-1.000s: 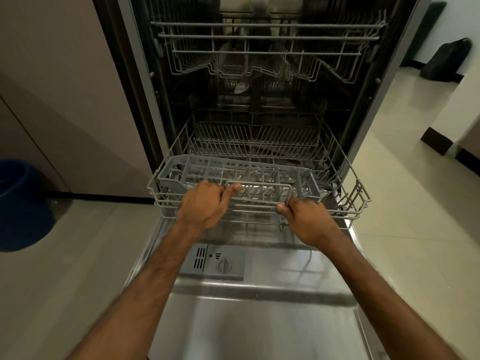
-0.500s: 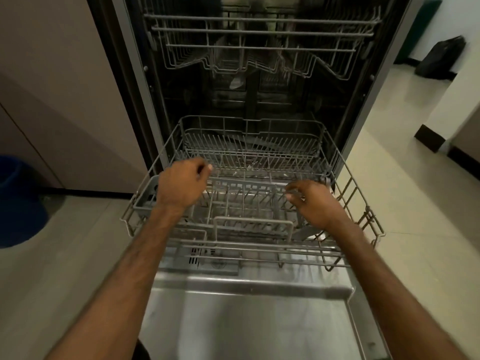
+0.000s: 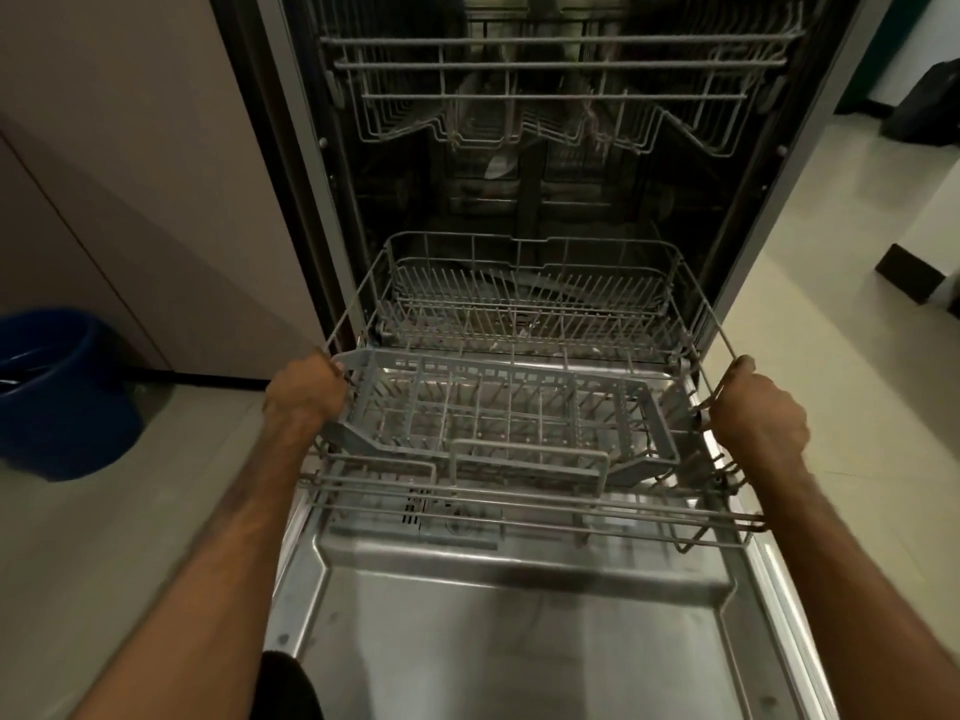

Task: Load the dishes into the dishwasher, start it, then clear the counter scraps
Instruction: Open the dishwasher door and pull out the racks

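Dishwasher rack (image 3: 524, 324): left grip (image 3: 304, 394), right grip (image 3: 758, 413) clasp sides.

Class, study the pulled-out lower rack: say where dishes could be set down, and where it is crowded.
Free: the tine rows at the back of the lower rack, between its rear wall and the grey cutlery basket. Crowded: the front half, filled by the basket, and both side rails, held by the left hand and right hand.
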{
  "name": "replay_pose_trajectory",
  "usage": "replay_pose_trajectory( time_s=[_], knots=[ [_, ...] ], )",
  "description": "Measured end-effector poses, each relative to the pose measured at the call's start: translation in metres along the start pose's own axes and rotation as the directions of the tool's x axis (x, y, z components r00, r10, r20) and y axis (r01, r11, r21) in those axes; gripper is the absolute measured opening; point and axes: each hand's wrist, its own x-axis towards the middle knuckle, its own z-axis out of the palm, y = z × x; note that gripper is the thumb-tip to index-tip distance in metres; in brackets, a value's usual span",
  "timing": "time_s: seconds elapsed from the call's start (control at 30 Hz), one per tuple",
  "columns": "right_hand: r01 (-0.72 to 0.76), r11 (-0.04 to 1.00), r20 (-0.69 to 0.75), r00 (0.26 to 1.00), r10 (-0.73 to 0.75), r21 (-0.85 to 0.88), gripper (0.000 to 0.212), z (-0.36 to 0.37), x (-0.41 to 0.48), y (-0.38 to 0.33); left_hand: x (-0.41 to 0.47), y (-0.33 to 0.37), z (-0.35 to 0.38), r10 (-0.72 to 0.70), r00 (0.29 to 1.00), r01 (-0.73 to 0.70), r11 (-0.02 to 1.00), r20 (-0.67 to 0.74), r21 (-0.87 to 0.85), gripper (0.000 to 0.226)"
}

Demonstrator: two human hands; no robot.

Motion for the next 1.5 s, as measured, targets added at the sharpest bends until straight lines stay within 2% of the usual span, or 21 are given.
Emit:
replay_pose_trajectory(
  time_s=[0.1,0.27,0.37,0.47,0.63,0.7,0.97,1.17,1.3,1.37,1.43,1.5],
  knots=[
    [0.029,1.0,-0.023,0.999,-0.03,-0.011,0.032,-0.004,-0.013,0.008,-0.006,-0.008,0.006,-0.026,0.999,0.027,1.0,0.031,-0.016,0.043],
    [0.04,0.999,-0.006,0.999,-0.04,-0.036,0.043,-0.003,-0.035,0.023,-0.005,-0.044,0.024,0.01,0.998,-0.01,1.0,0.066,0.002,0.065],
    [0.028,0.999,0.008,1.0,-0.028,-0.027,0.045,-0.004,-0.048,0.028,-0.017,-0.043,0.024,-0.083,0.996,0.084,0.996,0.036,-0.031,0.061],
    [0.01,1.0,0.055,0.998,-0.009,-0.02,0.048,-0.012,-0.063,0.03,-0.042,-0.034,0.014,-0.064,0.998,0.065,0.996,0.026,-0.066,0.058],
    [-0.023,0.996,0.158,0.987,0.01,0.082,0.054,-0.037,-0.094,0.037,-0.099,-0.022,-0.008,-0.152,0.988,0.153,0.985,0.023,-0.073,0.037],
    [-0.042,0.995,0.199,0.98,0.022,0.093,0.062,-0.046,-0.109,0.041,-0.119,-0.022,-0.016,-0.175,0.984,0.176,0.98,0.022,-0.092,0.033],
    [-0.123,0.985,0.327,0.942,0.078,0.119,0.076,-0.075,-0.156,0.056,-0.177,-0.042,-0.036,-0.221,0.957,0.239,0.968,0.187,-0.081,0.033],
    [-0.152,0.976,0.323,0.942,0.095,0.154,0.071,-0.073,-0.152,0.059,-0.18,-0.043,-0.042,-0.182,0.954,0.218,0.966,0.238,-0.136,0.041],
    [-0.131,0.983,0.375,0.924,0.076,0.125,0.081,-0.07,-0.154,0.058,-0.182,-0.044,-0.046,-0.158,0.942,0.195,0.976,0.297,-0.101,0.056],
    [-0.132,0.99,0.431,0.897,0.097,0.053,0.088,-0.081,-0.154,0.05,-0.186,-0.038,-0.056,-0.161,0.93,0.181,0.983,0.33,-0.031,0.067],
    [-0.082,0.997,0.453,0.888,0.08,-0.015,0.097,-0.1,-0.158,0.034,-0.194,-0.028,-0.071,-0.123,0.932,0.122,0.992,0.341,0.025,0.074],
    [0.03,0.998,0.467,0.884,-0.005,-0.047,0.094,-0.124,-0.161,0.013,-0.199,-0.012,-0.092,-0.029,0.919,0.019,0.999,0.393,0.03,0.076]
  ],
)
